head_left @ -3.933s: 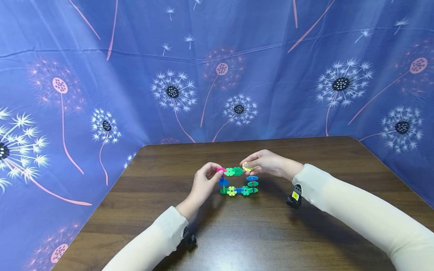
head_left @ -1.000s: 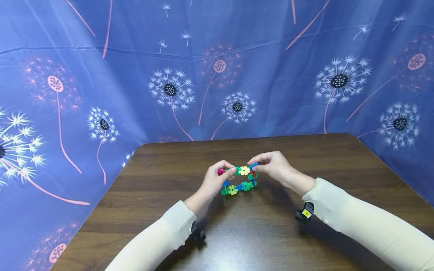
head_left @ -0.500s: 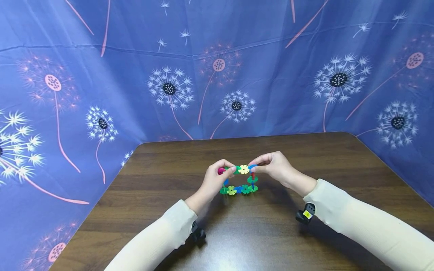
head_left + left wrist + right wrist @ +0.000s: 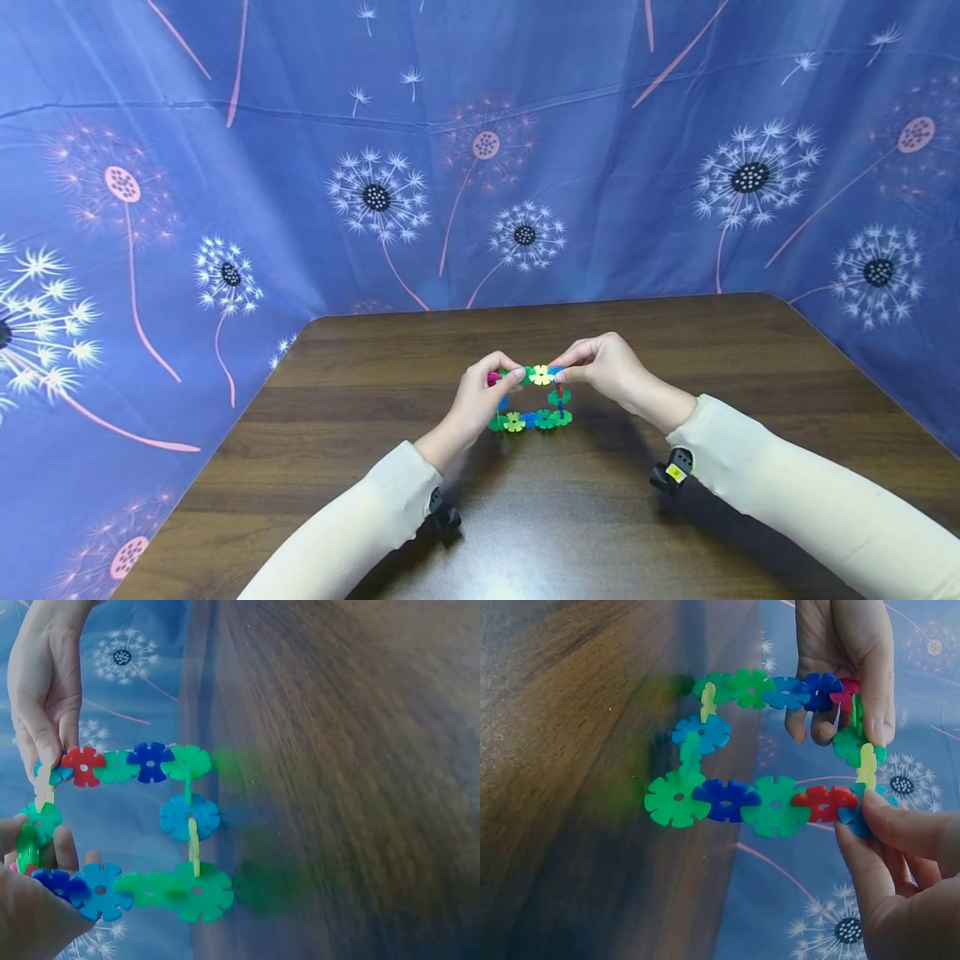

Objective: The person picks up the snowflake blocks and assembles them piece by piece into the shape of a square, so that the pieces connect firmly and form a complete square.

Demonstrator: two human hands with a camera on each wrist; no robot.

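Observation:
Notched flower-shaped plastic discs form a four-sided frame that stands upright on the table, its green bottom discs [image 4: 545, 419] lowest. With thumb and fingers my left hand [image 4: 474, 398] pinches a green disc [image 4: 849, 747] on the top side, beside the pink corner disc [image 4: 493, 378]. A blue disc [image 4: 853, 820] at the top right corner is pinched by my right hand [image 4: 617, 371]. Between the two grips a yellow disc [image 4: 541, 375] meets the green disc and the blue one. Below the right hand, the right side holds a red disc [image 4: 825, 804] and a green disc [image 4: 775, 807].
The brown wooden table [image 4: 360, 392] extends around the frame on all sides. Behind it hangs a blue cloth [image 4: 450, 67] with dandelion prints. Each wrist carries a small black camera [image 4: 672, 472].
Earlier my right hand held the yellow disc apart from the blue corner; now that disc bridges the top side and this hand grips the blue disc. My left hand has shifted right from the pink disc.

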